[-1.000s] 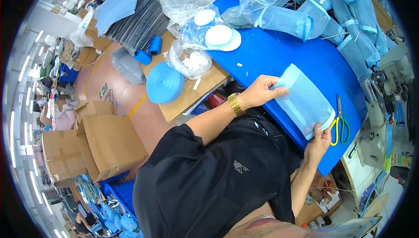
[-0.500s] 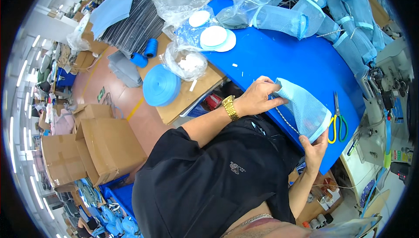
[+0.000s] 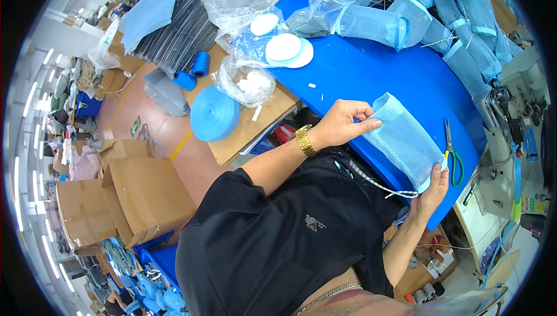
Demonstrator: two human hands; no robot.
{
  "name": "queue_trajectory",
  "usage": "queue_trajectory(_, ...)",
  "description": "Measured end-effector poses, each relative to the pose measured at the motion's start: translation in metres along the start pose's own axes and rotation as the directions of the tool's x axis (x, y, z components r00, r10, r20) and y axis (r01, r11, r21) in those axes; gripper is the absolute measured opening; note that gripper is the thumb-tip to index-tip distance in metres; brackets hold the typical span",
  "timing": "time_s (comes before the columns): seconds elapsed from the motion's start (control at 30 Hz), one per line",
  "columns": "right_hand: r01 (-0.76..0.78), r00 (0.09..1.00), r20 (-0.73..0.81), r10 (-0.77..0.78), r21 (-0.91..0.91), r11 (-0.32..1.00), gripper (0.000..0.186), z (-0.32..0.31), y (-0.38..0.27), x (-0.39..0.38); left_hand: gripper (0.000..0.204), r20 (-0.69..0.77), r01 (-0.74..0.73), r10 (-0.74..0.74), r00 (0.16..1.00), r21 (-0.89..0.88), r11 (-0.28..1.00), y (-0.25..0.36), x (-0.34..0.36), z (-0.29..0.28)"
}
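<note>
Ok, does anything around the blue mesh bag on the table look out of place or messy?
Nothing looks damaged or spilled. The mesh bag lies flat on the blue table, held at each end by the left hand and right hand. Its white cord trails loose off the table edge.

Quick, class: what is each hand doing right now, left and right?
Left hand: closed, pinching one end of the blue mesh bag.
Right hand: closed, gripping the bag's other end, beside the scissors.

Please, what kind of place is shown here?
Probably a sewing workshop: the hands hold a blue mesh pouch on a blue table, beside scissors, a roll of blue tape and more finished pouches.
</note>
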State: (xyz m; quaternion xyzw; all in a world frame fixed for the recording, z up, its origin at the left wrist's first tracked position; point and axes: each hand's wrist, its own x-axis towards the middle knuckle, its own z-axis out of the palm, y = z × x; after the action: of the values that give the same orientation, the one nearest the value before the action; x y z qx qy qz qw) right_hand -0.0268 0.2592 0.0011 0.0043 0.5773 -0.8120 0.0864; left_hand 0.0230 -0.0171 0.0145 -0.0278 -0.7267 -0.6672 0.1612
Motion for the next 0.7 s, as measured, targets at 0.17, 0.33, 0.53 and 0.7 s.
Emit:
queue_trajectory(0.17, 0.239, 0.961, 0.215, -0.177, -0.314, 0.919, 0.053, 0.013, -0.008, -0.016, 0.023, -0.08, 0.122, -0.122, 0.989, -0.005, 0.993, -0.001, -0.001, 0.002)
queue_trajectory(0.33, 0.099, 0.995, 0.037, -0.092, -0.288, 0.953, 0.041, 0.017, -0.003, -0.016, 0.022, -0.048, 0.142, -0.143, 0.989, -0.017, 0.99, -0.006, -0.002, 0.005)
queue_trajectory(0.53, 0.024, 0.999, 0.031, -0.022, -0.092, 0.995, 0.041, 0.02, 0.003, -0.007, 0.031, -0.068, 0.096, -0.099, 0.993, -0.058, 0.994, -0.005, -0.002, -0.009)
queue_trajectory(0.7, 0.027, 0.999, -0.016, -0.028, -0.04, 0.999, 0.04, 0.016, 0.005, -0.008, 0.027, -0.021, 0.056, -0.058, 0.998, -0.076, 0.996, -0.006, 0.004, -0.007)
